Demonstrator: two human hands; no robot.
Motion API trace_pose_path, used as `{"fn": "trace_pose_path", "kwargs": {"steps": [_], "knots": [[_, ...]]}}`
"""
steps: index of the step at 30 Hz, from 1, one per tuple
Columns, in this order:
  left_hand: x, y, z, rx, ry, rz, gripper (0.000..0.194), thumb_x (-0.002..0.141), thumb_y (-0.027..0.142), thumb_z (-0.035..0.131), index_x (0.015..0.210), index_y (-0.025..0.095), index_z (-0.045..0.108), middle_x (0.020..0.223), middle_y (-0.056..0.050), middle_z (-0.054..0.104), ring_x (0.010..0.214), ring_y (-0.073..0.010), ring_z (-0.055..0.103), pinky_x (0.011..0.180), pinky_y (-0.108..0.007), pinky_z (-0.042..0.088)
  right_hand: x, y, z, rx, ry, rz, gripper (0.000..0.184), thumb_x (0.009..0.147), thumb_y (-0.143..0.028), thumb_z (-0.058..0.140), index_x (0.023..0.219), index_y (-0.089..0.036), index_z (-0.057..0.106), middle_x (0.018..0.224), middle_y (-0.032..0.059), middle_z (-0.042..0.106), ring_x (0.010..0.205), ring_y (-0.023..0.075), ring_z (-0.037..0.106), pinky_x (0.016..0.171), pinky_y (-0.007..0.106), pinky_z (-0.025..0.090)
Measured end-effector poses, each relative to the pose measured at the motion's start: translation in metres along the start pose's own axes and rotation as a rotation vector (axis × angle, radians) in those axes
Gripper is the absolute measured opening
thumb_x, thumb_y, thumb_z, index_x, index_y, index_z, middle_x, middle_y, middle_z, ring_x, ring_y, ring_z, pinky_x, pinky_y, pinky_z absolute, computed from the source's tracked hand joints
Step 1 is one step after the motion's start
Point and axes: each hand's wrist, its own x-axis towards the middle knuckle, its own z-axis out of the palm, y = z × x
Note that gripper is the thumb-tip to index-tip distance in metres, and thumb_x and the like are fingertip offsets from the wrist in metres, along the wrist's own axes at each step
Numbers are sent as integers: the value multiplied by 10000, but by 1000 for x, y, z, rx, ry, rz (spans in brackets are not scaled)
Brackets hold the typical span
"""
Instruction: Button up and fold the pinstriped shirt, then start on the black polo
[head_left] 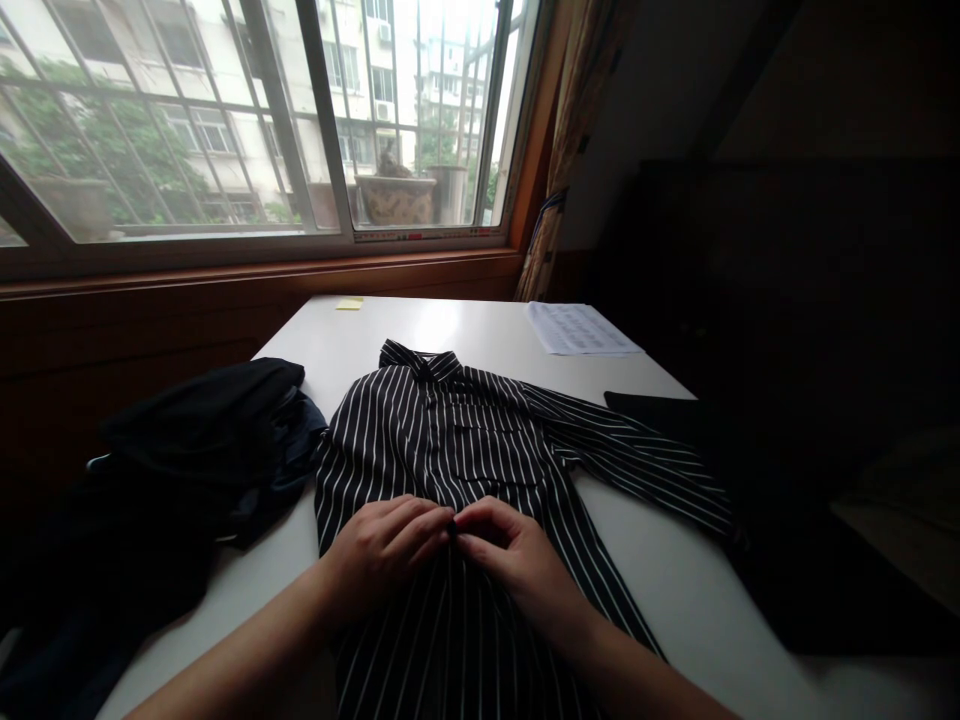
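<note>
A black shirt with white stripes (487,440) lies front up, its collar away from me and one sleeve stretched out to the right. At the middle of its front placket, my left hand (390,545) and my right hand (510,550) meet fingertip to fingertip. Both pinch the shirt's front edge, and a small dark bit of it shows between them. Whether a button is in the pinch is hidden by my fingers. Above the hands, the placket runs closed up to the collar.
The shirt rests on a white table (480,320). Dark clothes (217,440) are heaped at the left edge. Printed sheets (581,328) and a yellow sticky note (349,303) lie at the far end. A dark flat item (810,570) is at the right. Beyond stands a barred window (420,130).
</note>
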Motion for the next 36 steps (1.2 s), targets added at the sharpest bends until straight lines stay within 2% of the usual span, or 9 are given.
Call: {"fn": "trace_pose_path", "kwargs": {"steps": [8, 14, 36], "knots": [[2, -1, -1, -7, -32, -19, 184, 989, 163, 527, 1155, 153, 607, 971, -56, 685, 810, -126, 661, 706, -242, 579, -1, -1, 2, -99, 51, -48, 103, 840, -296, 734, 909, -220, 742, 931, 17, 704, 925, 199, 661, 878, 321, 501], [3, -1, -3, -25, -29, -17, 149, 997, 189, 517, 1110, 156, 607, 901, -41, 669, 740, -117, 644, 647, -235, 562, -1, -2, 6, -62, 85, 9, 191, 810, -359, 763, 922, -211, 717, 908, 20, 717, 893, 203, 670, 843, 322, 515], [-2, -4, -5, -65, -67, 10, 166, 1000, 176, 497, 1123, 147, 605, 936, -64, 682, 776, -135, 654, 671, -249, 545, -2, 5, 6, -17, 72, 4, 181, 810, -309, 761, 934, -214, 669, 919, 12, 703, 892, 193, 670, 843, 326, 529]]}}
